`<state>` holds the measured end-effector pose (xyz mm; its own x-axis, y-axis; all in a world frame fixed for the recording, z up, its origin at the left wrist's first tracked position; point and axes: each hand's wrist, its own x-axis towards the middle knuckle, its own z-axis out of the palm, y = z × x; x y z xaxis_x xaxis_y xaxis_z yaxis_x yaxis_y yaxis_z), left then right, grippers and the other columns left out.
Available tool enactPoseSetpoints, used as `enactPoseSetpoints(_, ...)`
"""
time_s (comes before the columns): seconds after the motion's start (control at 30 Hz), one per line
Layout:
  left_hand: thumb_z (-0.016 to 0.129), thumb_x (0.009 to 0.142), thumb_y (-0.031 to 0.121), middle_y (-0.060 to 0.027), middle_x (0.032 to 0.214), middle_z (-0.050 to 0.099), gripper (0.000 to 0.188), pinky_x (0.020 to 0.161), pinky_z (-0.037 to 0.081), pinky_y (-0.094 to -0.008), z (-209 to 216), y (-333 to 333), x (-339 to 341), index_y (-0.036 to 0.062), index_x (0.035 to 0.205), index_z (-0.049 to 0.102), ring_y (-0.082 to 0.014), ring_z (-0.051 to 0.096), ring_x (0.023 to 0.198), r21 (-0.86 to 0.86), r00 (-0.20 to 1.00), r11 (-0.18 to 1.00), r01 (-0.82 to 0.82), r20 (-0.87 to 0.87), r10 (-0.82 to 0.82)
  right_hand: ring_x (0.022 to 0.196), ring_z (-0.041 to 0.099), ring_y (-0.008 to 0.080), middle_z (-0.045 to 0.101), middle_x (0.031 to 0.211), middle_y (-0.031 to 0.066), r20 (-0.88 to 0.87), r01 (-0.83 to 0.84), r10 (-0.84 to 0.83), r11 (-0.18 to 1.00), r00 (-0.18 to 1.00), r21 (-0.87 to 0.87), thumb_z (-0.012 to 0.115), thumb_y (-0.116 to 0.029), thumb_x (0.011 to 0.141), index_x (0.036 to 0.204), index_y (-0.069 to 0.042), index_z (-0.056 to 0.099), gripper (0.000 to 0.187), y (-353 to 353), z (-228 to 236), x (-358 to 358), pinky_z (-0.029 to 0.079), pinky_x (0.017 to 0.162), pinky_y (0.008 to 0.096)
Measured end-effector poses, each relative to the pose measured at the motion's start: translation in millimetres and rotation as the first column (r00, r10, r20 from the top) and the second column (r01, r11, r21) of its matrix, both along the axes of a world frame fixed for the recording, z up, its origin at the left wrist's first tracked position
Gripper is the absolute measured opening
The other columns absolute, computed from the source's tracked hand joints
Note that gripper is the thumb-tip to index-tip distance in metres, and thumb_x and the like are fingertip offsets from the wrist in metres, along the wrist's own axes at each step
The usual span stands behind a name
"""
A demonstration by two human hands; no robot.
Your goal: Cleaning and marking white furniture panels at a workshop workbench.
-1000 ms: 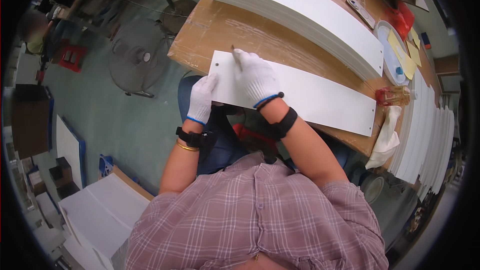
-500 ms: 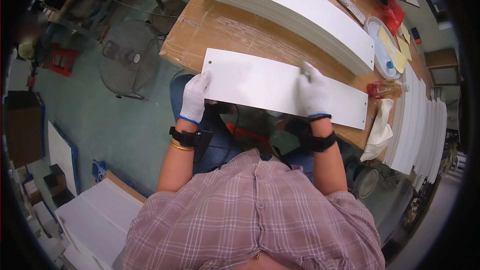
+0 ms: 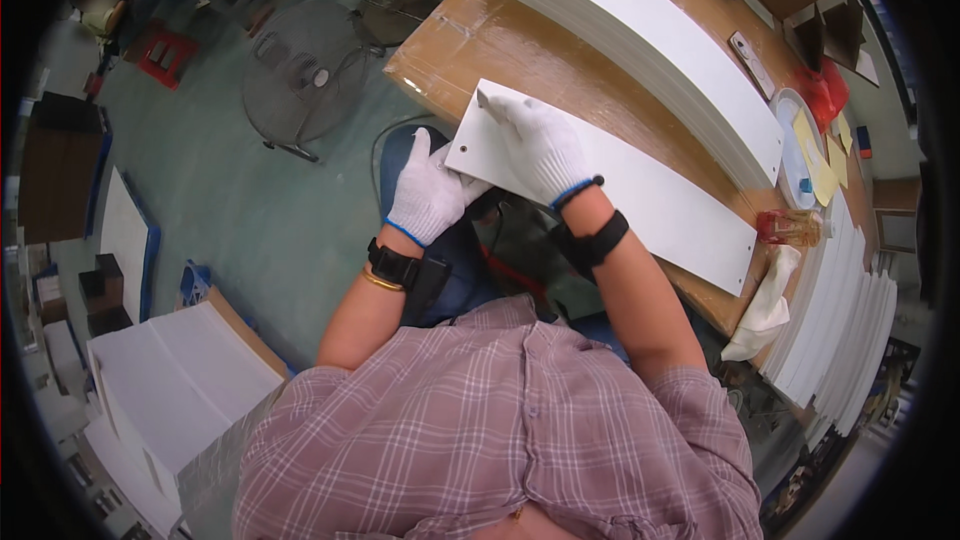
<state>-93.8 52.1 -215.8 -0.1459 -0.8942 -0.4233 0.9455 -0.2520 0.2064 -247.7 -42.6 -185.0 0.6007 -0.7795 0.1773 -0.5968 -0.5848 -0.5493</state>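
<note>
A long white panel (image 3: pixel 640 180) lies slanted across the table's near edge, its left end sticking out past it. Small dark holes show near its ends. My right hand (image 3: pixel 545 145), in a white knit glove with blue cuff, rests on the panel's top near the left end, fingers stretched toward the far corner; its fingertips look grey. My left hand (image 3: pixel 430 190), gloved alike, is at the near left corner. Its thumb stands up apart from the panel, while its fingers reach under the edge and are partly hidden.
Beyond the panel a stack of white panels (image 3: pixel 640 50) stands on the brown table (image 3: pixel 450 50). To the right are a bottle of reddish liquid (image 3: pixel 790 228), a cream cloth (image 3: pixel 765 310), an oval white tray (image 3: pixel 790 155) and more upright panels (image 3: pixel 825 310). A floor fan (image 3: pixel 305 75) stands left.
My right hand has slid leftward along the panel to its left end. My left hand has loosened its grip, thumb lifted off. The panel now slants more, and the view has shifted.
</note>
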Motion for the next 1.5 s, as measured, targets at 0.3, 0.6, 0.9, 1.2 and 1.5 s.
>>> enactPoseSetpoints(0.3,0.024,0.095,0.062,-0.0238,0.143,0.035,0.082,0.112,0.025,-0.0502,1,10,2,-0.0073,0.140,0.028,-0.0377,0.032,0.134,-0.073,0.978,0.997,-0.032,-0.208,0.016,0.093,0.061,0.0354,0.062,0.099,0.0192,-0.092,-0.101,0.110,0.990,0.990,0.100,0.051,-0.017,0.090,0.121,-0.016,0.060,0.032,-1,9,11,0.049,0.084,0.0399)
enactPoseSetpoints(0.6,0.023,0.095,0.062,-0.0235,0.145,0.032,0.083,0.113,0.022,-0.0503,-2,9,-1,-0.0059,0.142,0.025,-0.0377,0.030,0.135,-0.124,0.961,0.992,-0.023,-0.275,-0.012,0.093,0.061,0.0363,0.061,0.099,0.0200,0.015,0.003,-0.006,0.975,1.000,0.221,0.055,-0.021,0.086,0.120,-0.016,0.060,0.034,-18,-9,15,0.049,0.082,0.0404)
enactPoseSetpoints(0.9,0.023,0.094,0.063,-0.0226,0.147,0.030,0.083,0.113,0.022,-0.0513,-4,7,-4,-0.0048,0.143,0.023,-0.0375,0.029,0.136,-0.121,0.954,0.992,-0.045,-0.300,0.006,0.096,0.062,0.0353,0.062,0.102,0.0185,-0.092,0.157,-0.156,0.988,0.984,0.004,0.051,-0.016,0.088,0.119,-0.013,0.060,0.033,-34,2,20,0.049,0.083,0.0416)
enactPoseSetpoints(1.2,0.030,0.094,0.061,-0.0206,0.143,0.035,0.081,0.111,0.025,-0.0490,-3,11,-1,-0.0055,0.140,0.030,-0.0348,0.033,0.133,-0.138,0.963,0.989,-0.045,-0.269,0.006,0.095,0.062,0.0351,0.063,0.100,0.0193,-0.159,-0.162,0.184,0.976,0.970,0.144,0.055,-0.022,0.085,0.116,-0.014,0.063,0.032,3,23,19,0.050,0.082,0.0402)
enactPoseSetpoints(1.5,0.030,0.094,0.062,-0.0197,0.143,0.036,0.082,0.112,0.024,-0.0492,-2,8,-5,-0.0060,0.139,0.030,-0.0342,0.033,0.133,-0.081,0.953,0.994,-0.067,-0.302,0.040,0.098,0.060,0.0372,0.063,0.104,0.0204,-0.108,0.085,-0.074,0.991,0.991,0.105,0.048,-0.012,0.087,0.117,-0.011,0.062,0.034,-33,-5,23,0.048,0.085,0.0431)
